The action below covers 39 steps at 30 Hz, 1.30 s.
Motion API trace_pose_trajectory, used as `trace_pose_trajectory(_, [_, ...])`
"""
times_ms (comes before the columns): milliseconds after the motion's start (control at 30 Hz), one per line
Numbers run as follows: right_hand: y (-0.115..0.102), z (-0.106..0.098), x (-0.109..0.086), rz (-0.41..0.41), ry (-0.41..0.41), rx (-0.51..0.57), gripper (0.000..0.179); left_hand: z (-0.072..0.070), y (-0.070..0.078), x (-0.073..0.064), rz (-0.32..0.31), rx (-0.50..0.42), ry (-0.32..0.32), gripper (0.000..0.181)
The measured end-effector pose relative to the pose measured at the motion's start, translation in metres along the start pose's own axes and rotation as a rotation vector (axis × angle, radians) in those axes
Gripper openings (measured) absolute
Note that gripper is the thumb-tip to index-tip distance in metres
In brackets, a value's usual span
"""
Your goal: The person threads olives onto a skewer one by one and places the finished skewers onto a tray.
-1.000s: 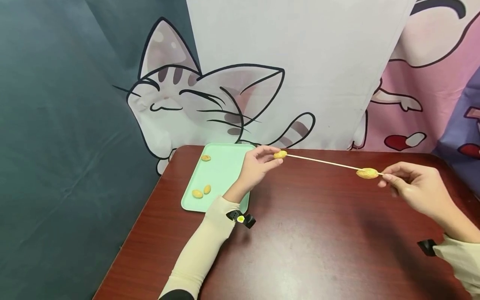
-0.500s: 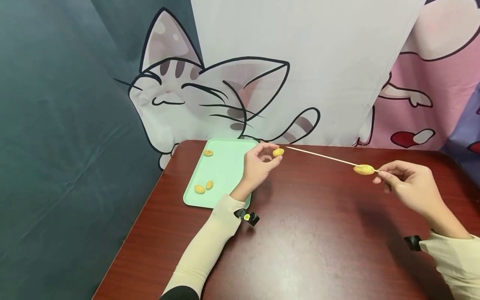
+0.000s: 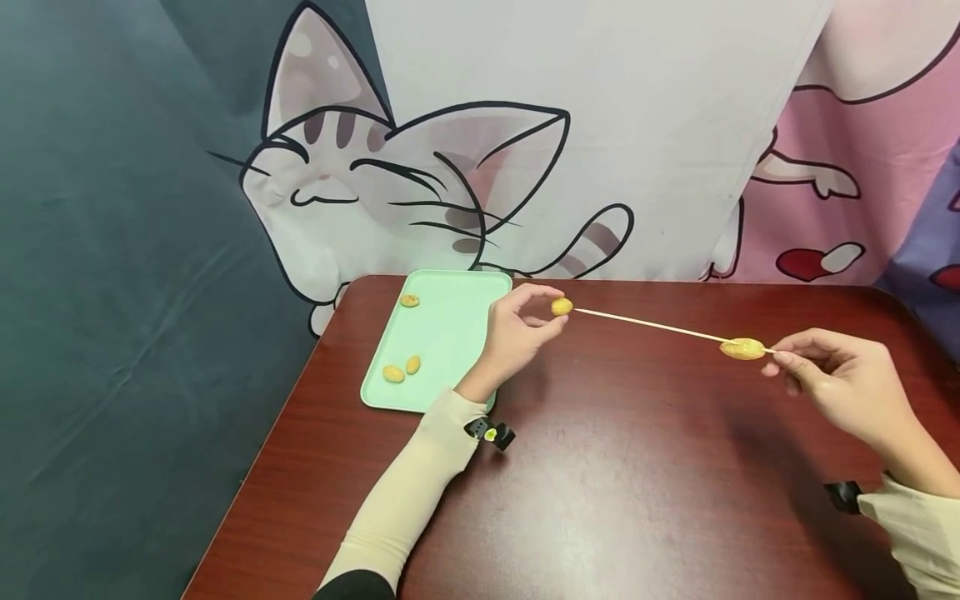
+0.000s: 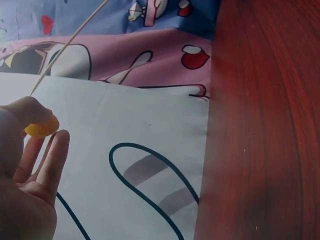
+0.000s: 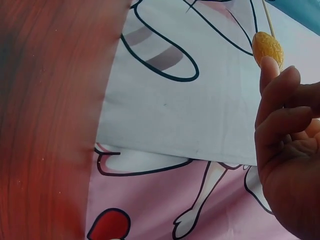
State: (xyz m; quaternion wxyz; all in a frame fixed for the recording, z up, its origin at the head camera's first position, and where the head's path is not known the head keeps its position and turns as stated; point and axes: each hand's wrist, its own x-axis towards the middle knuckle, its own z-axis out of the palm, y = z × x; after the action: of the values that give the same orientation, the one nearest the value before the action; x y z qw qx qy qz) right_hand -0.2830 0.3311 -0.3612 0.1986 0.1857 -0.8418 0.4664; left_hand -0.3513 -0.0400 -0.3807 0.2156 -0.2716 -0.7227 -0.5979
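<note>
My left hand pinches a small yellow oval piece between thumb and fingertips, above the table. My right hand pinches the near end of a thin wooden skewer, held almost level. A longer, rough-skinned yellow oval piece is threaded on the skewer close to the right fingertips; the right wrist view also shows this rough piece. The skewer's far tip is right at the small piece. In the left wrist view the small piece is partly hidden by the thumb.
A pale green tray lies at the table's far left, partly behind the left hand. On it are a yellow piece near the back and two more toward the front. The brown table ends at a cartoon-printed cloth.
Half a second ago the skewer's tip was apart from the small piece; now it is back at it. One second ago they also met. Both hands keep their grips; the view shifts slightly.
</note>
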Motion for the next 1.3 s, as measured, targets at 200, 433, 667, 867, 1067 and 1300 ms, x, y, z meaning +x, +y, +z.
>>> trace_pose_trajectory(200, [-0.001,-0.002,-0.001,-0.019,0.001,-0.011,0.019,0.0,-0.002,-0.001,0.055,-0.006,-0.013,0.026])
trace_pose_trajectory(433, [-0.006,-0.001,-0.002,-0.111,0.03,-0.077,0.028,-0.006,0.03,-0.001,0.103,0.016,-0.073,0.022])
trace_pose_trajectory(667, [-0.009,-0.003,-0.001,-0.136,0.059,-0.149,0.028,-0.01,0.036,-0.001,0.097,0.061,-0.128,0.024])
trace_pose_trajectory(867, [-0.011,-0.004,-0.001,-0.154,0.06,-0.151,0.029,-0.014,0.038,-0.004,0.011,0.066,-0.171,0.023])
trace_pose_trajectory(1067, [-0.011,-0.004,-0.002,-0.156,0.053,-0.144,0.033,-0.012,0.018,-0.006,-0.008,0.074,-0.217,0.02])
trace_pose_trajectory(1300, [-0.013,-0.006,-0.001,-0.136,0.047,-0.159,0.033,-0.014,0.0,-0.007,-0.04,0.048,-0.254,0.019])
